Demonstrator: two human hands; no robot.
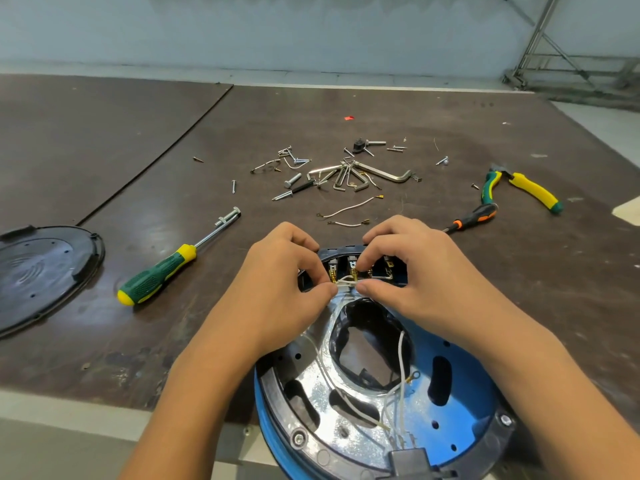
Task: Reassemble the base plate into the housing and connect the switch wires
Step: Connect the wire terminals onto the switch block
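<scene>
A worn, dark brown table [346, 109] fills the view, stained and scuffed, with a seam running slantwise across its far left part. Beyond its far edge stand a pale wall [277, 29] and, towards the far right corner, a grey metal frame [554, 60] on a light floor.

The blue housing [464, 393] sits at the near edge, right of the middle, its near rim reaching past the edge. A shiny metal plate [311, 386] lies inside it. The left hand [280, 271] and right hand [415, 268] meet over the housing's far side, thumb and forefinger of each pinching the white wires [346, 280] at the switch terminals [353, 268].

A black round cover [38, 271] lies at the left edge, and a green and yellow screwdriver [159, 271] lies between it and the hands. Hex keys [381, 173] and scattered screws [294, 161] lie around the middle of the table, with two loose wires [346, 209] just beyond the hands. Towards the right edge are yellow and green pliers [519, 188] and an orange and black screwdriver [474, 218]. A red scrap [349, 117] lies nearer the far edge.
</scene>
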